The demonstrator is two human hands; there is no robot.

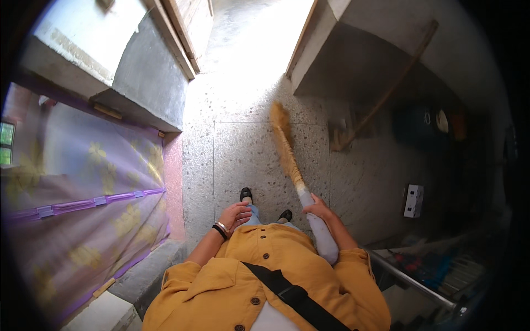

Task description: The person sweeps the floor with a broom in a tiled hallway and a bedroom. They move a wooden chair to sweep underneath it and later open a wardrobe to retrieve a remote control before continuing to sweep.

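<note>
My right hand (318,208) is wrapped round the pale grey handle of a straw broom (287,148). The handle's thick end lies along my right forearm, by my waist. From the hand the broom slants forward and a little left, and its tan bristles reach out over the speckled floor (248,160), slightly blurred at the tip. Whether they touch the floor I cannot tell. My left hand (235,214) hangs before my body with nothing in it, fingers loosely stretched, a bracelet and a dark band at the wrist.
A bright doorway (248,44) opens ahead, between wall corners. Left is a flowered purple-edged plastic curtain (110,182). To the right, a long wooden stick (392,88) leans, with a dark bin (422,127) and a white power strip (413,201) nearby. A metal rail (408,277) runs at the lower right.
</note>
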